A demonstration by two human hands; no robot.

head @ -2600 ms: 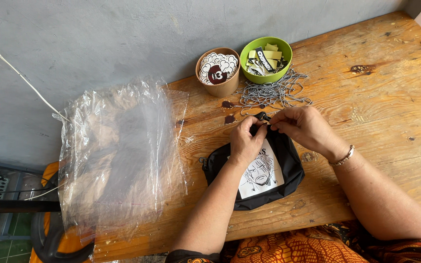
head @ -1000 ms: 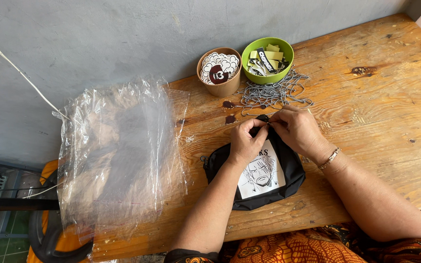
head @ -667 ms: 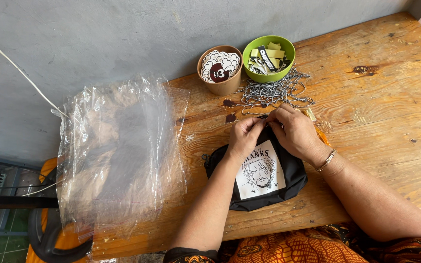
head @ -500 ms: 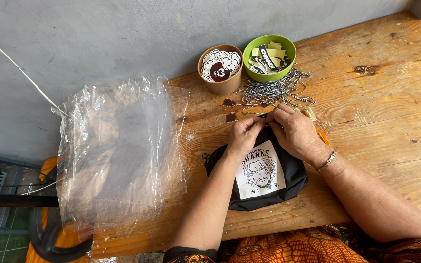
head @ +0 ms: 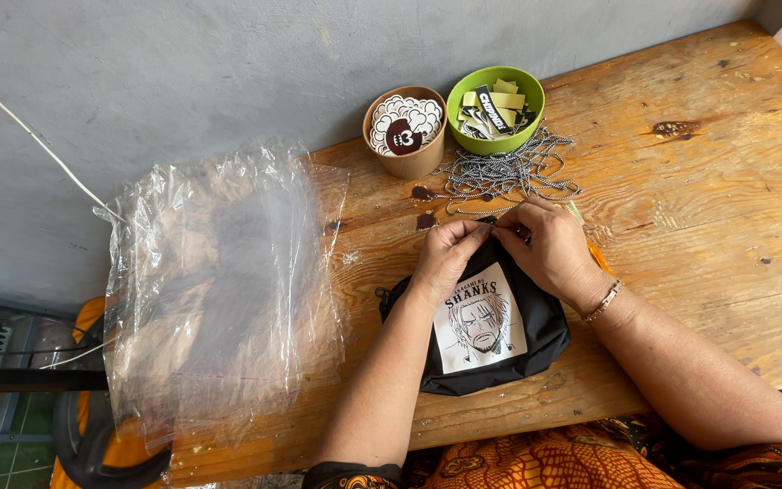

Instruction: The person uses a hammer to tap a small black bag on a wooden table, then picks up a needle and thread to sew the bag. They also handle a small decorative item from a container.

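Both hands meet at the top edge of a black pouch (head: 486,340): the left hand (head: 445,258) and right hand (head: 549,249) each pinch it with fingertips closed on the fabric. The pouch lies flat on the wooden table (head: 708,181), its white printed patch facing up. Just beyond the fingers sits a tangle of ball chains (head: 504,174), then a brown cup (head: 405,136) and a green bowl (head: 495,107) of stickers. Clear plastic bags (head: 219,281) lie to the left.

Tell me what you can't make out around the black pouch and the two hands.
Head view only:
- Top edge of the black pouch: covered by the left hand and right hand.
- What the fingertips pinch: too small, hidden between them.
- Chains: count unclear, tangled.
- Floor items: cut off at left edge, behind the plastic bags.
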